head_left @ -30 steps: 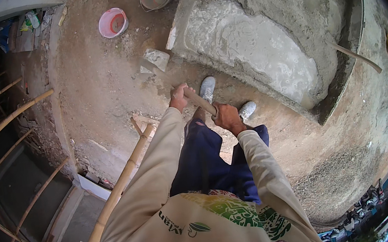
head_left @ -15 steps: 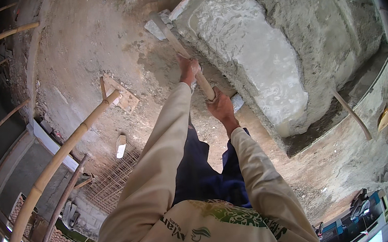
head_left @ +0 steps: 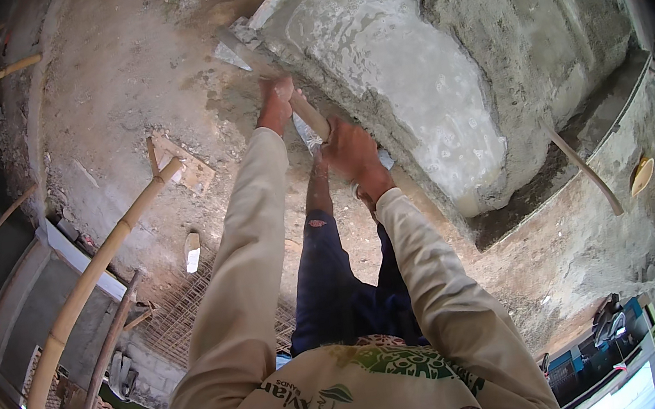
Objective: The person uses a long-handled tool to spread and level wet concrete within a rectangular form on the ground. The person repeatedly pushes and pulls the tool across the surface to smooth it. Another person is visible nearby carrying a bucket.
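Both my hands grip a long wooden handle (head_left: 311, 116) that slants up and left, away from me. My left hand (head_left: 275, 102) is wrapped round it farther out. Closer to my body, my right hand (head_left: 355, 154) closes round its near part. A pale, pointed flat piece (head_left: 230, 57) shows by the handle's far end; whether it belongs to the tool I cannot tell. To the right of my hands lies a low-walled bed of grey wet mortar (head_left: 507, 90), with a pool of pale watery slurry (head_left: 429, 96) along its near left side.
Another wooden handle (head_left: 583, 169) leans out of the bed's right end, near a yellow oval object (head_left: 642, 175). Bamboo poles (head_left: 96, 268) cross the left side. Metal mesh (head_left: 181, 315) and a small board (head_left: 189, 169) lie on the dirt floor. Motorcycles (head_left: 608, 321) stand lower right.
The view has shifted, so the surroundings sit farther left and up. My hands have moved left and slightly away with the handle, and my lower leg now shows beneath them.
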`<state>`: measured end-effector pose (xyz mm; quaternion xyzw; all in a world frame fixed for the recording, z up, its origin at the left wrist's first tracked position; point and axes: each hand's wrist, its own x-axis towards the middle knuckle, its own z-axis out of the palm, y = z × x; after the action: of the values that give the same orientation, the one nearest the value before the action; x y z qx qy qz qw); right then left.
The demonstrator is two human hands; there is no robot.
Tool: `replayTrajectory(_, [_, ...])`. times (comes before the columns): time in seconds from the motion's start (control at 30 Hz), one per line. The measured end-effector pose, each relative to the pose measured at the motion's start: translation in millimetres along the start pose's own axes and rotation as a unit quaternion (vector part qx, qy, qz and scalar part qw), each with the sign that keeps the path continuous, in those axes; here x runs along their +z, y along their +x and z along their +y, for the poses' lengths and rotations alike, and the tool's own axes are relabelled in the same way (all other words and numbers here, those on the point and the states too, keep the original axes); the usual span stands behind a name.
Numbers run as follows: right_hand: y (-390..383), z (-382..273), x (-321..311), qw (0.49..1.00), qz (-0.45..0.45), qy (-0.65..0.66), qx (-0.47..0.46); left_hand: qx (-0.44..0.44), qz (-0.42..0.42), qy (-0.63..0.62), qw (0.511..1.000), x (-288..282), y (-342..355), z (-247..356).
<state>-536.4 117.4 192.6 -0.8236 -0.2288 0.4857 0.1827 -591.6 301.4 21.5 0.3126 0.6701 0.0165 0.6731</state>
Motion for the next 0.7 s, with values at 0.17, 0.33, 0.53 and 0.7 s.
replayTrajectory(0.17, [9.7, -5.2, -15.7, 0.998, -0.036, -0.042, -0.006, -0.059, -0.018, -0.048, 0.997, 2.0, 1.1, 2.3])
replayTrajectory(0.33, [19.2, -24.5, -41.2, 0.994, -0.048, -0.097, -0.030, -0.093, -0.036, -0.104, 0.990, 0.5, 5.8, 12.9])
replayTrajectory(0.53, [12.0, -16.8, -59.4, 0.993, -0.079, -0.087, -0.028, -0.129, -0.007, -0.100, 0.986, 12.5, -0.6, -7.2])
replayTrajectory(0.7, [-63.1, 15.8, -9.1, 0.995, -0.060, -0.066, 0.031, -0.087, -0.034, -0.031, 0.995, 1.7, -52.8, -78.8])
